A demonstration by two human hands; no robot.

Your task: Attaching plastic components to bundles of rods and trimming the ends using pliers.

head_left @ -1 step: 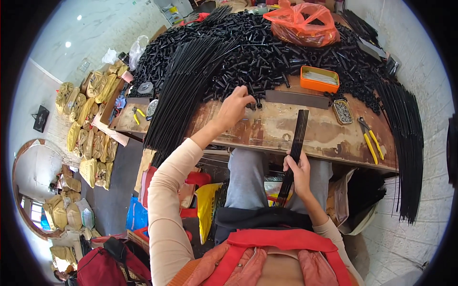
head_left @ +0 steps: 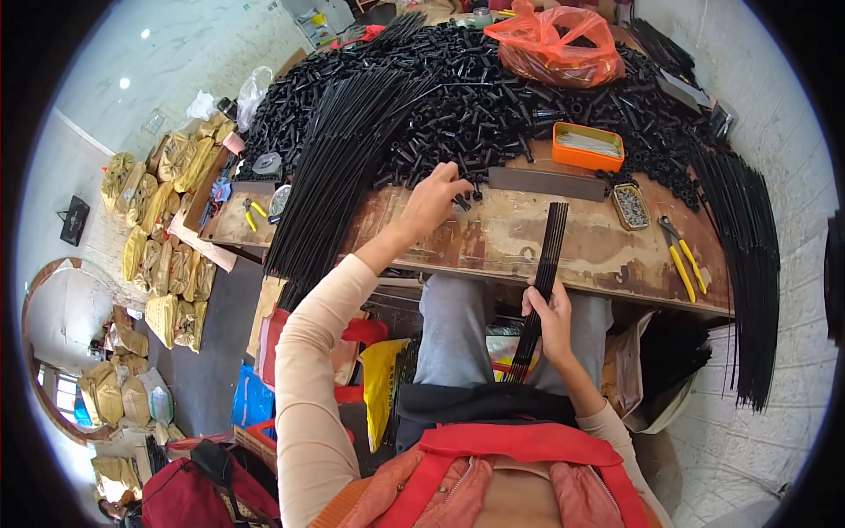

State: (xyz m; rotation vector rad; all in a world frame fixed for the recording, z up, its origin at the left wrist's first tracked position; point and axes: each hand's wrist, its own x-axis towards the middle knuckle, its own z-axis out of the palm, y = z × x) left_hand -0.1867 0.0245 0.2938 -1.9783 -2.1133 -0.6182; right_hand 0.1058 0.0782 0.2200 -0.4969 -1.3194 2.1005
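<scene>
My right hand (head_left: 551,321) is closed around a bundle of thin black rods (head_left: 553,242), holding it upright over my lap in front of the table edge. The bundle's upper end rises over the wooden tabletop (head_left: 493,238). My left hand (head_left: 431,204) hovers at the front edge of a large heap of small black tubular plastic parts (head_left: 475,114). Its thumb and fingers are pinched together, with a small black plastic part (head_left: 461,203) at the fingertips, partly hidden by the hand. Left of that hand, a thick sheaf of long black rods (head_left: 330,167) lies across the table.
A dark flat strip (head_left: 546,183) lies before the heap. Nearby stand an orange box (head_left: 588,157) and a small tray of metal bits (head_left: 630,207). Yellow-handled pliers (head_left: 682,264) lie right, yellow-handled cutters (head_left: 253,214) left. More rods (head_left: 744,264) hang over the right edge. A red bag (head_left: 563,57) sits behind.
The small black part at my left fingertips shows more clearly now. My right hand and its bundle of rods have stayed in place.
</scene>
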